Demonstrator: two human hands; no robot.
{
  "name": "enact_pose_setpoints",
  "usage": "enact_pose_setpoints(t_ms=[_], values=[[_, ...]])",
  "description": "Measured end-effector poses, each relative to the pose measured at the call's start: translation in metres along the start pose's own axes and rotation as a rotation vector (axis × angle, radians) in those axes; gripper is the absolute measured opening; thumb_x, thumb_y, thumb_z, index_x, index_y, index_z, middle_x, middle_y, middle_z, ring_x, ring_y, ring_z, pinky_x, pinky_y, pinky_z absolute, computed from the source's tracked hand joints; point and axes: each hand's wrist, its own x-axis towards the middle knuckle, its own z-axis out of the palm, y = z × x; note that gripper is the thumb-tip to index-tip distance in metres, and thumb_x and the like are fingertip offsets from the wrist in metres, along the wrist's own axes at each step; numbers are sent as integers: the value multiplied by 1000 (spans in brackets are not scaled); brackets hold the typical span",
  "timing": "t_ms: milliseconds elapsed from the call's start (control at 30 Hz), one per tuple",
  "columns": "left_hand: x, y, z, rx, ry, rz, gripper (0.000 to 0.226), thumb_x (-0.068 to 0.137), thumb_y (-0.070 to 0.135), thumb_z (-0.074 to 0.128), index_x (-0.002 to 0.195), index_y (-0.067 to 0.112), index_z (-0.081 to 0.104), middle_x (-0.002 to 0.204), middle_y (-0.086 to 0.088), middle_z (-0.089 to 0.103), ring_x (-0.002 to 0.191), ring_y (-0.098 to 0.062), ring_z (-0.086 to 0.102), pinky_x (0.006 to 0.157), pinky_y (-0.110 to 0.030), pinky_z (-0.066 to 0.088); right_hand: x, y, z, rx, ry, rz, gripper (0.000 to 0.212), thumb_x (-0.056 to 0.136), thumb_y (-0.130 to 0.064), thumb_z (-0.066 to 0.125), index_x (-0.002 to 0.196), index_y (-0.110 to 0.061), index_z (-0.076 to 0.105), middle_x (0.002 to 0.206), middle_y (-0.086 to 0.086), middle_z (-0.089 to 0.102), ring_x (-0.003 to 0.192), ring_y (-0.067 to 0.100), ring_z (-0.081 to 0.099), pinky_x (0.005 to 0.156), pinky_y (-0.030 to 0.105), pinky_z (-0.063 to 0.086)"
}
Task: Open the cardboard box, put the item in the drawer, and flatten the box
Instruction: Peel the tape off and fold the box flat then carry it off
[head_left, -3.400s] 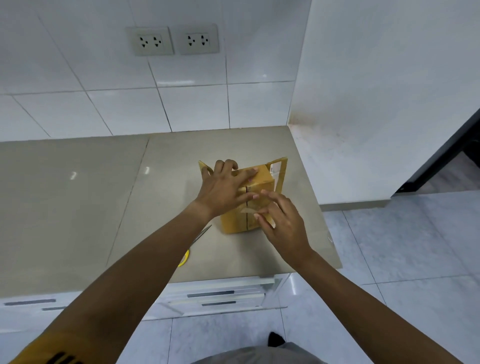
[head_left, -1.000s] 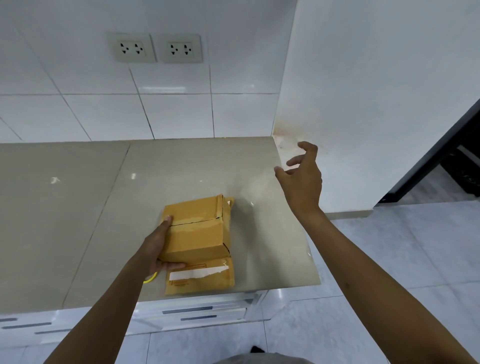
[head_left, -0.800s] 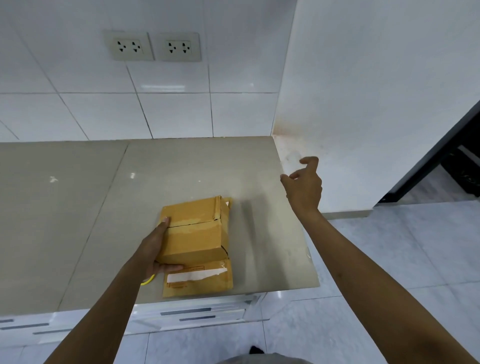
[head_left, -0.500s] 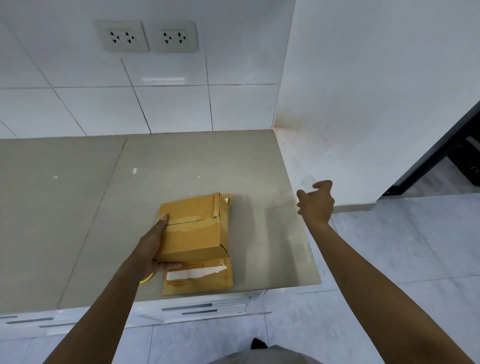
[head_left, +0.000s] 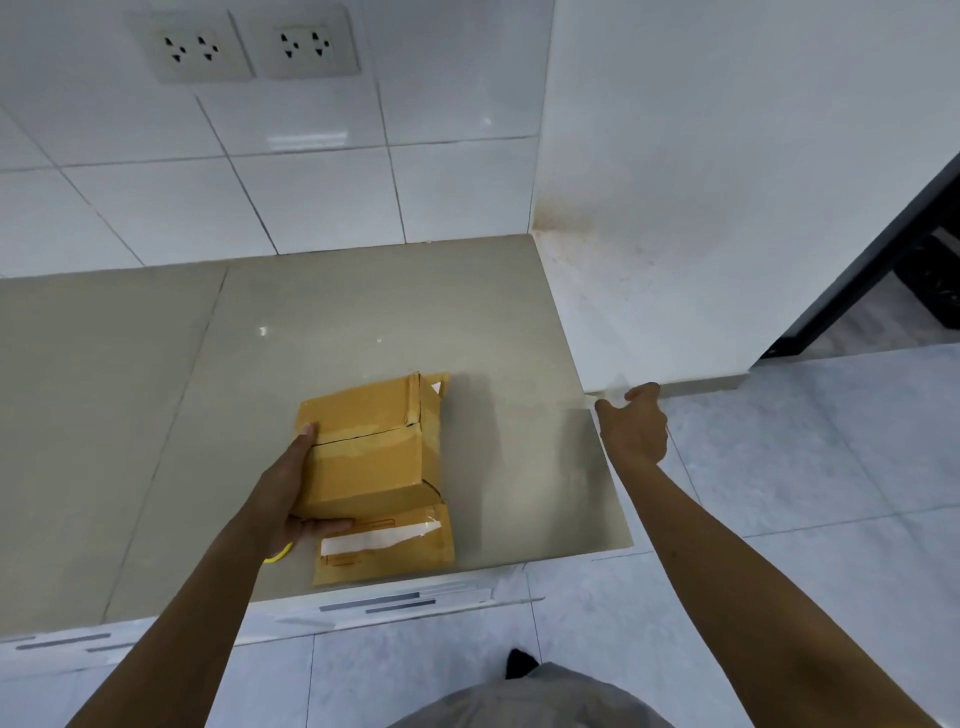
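Observation:
A brown cardboard box (head_left: 363, 452) lies on the beige counter (head_left: 363, 312) near its front edge. One flap with a white label (head_left: 384, 543) lies flat toward me, and taped seams run across the box top. My left hand (head_left: 283, 488) grips the box's left side, with the thumb under its front face. My right hand (head_left: 636, 431) hovers over the counter's right edge, fingers pinched on a thin translucent tape strip (head_left: 615, 387). What is inside the box is hidden.
A yellow-handled tool (head_left: 278, 553) peeks out under my left hand, mostly hidden. White drawer fronts with grey handles (head_left: 374, 605) run below the counter's front edge. A white wall (head_left: 727, 208) closes the right side, with tiled floor (head_left: 779, 493) beyond it.
My right hand has dropped from above the counter's back right down to its right edge. The left hand and box have stayed put. Earlier both hands worked on the upright box.

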Motion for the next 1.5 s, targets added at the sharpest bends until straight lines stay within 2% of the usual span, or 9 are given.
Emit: enact_pose_setpoints(t_ms=[333,533,767,867,967,1100,1200,1333,1500], values=[[0,-1,2,21,1,2,72,79,66,59,134,26,35,124,-11,46,108,-41,52,65,-60,56,-3,16,5,-158,-35,-1,54,81,-43,70,113,-10,42,95,14,64,81,34,63,66,35,46],[2,-2,2,15,8,0,74,78,67,60,135,26,35,125,-11,46,108,-41,53,68,-61,56,-2,16,6,-222,-35,9,61,81,-48,69,120,-10,42,101,14,66,90,35,65,86,42,46],[-3,-1,5,8,9,5,69,78,66,61,130,26,37,122,-11,47,105,-40,53,63,-58,58,-3,15,4,-232,-34,54,86,80,-49,71,140,-8,26,124,18,56,100,39,63,92,45,40],[-8,0,6,44,18,18,70,75,69,62,125,24,40,121,-11,48,103,-38,55,64,-54,59,-9,11,5,-304,97,-72,83,83,-49,67,142,-5,28,138,21,41,114,41,53,92,48,38],[-12,8,7,202,62,98,61,76,68,62,116,24,48,117,-8,47,101,-34,53,72,-54,58,-30,-12,11,-207,199,-457,62,86,-39,64,136,-10,43,142,15,43,118,37,49,92,48,38],[-14,28,6,299,74,201,60,75,58,72,121,22,58,127,-5,44,114,-32,45,69,-56,58,-74,-60,27,87,-336,-933,49,92,-39,54,137,-22,46,141,0,48,126,21,48,102,45,42],[-11,41,7,325,103,290,61,78,48,73,131,27,52,138,-5,40,124,-34,40,76,-59,55,-102,-85,38,-27,-674,-937,53,93,-46,52,141,-25,42,143,-1,47,130,20,43,108,46,37],[-7,50,7,326,60,432,61,84,39,65,139,34,40,146,-6,37,126,-33,40,89,-56,47,-120,-80,49,-322,-627,-1007,60,90,-46,58,141,-21,40,141,6,46,125,29,43,101,45,41],[-12,38,-14,167,-139,553,68,78,32,58,142,37,38,150,0,29,138,-23,27,102,-60,40,-118,-68,46,-308,-589,-947,62,88,-43,62,141,-21,38,143,5,44,128,27,41,99,40,44]])
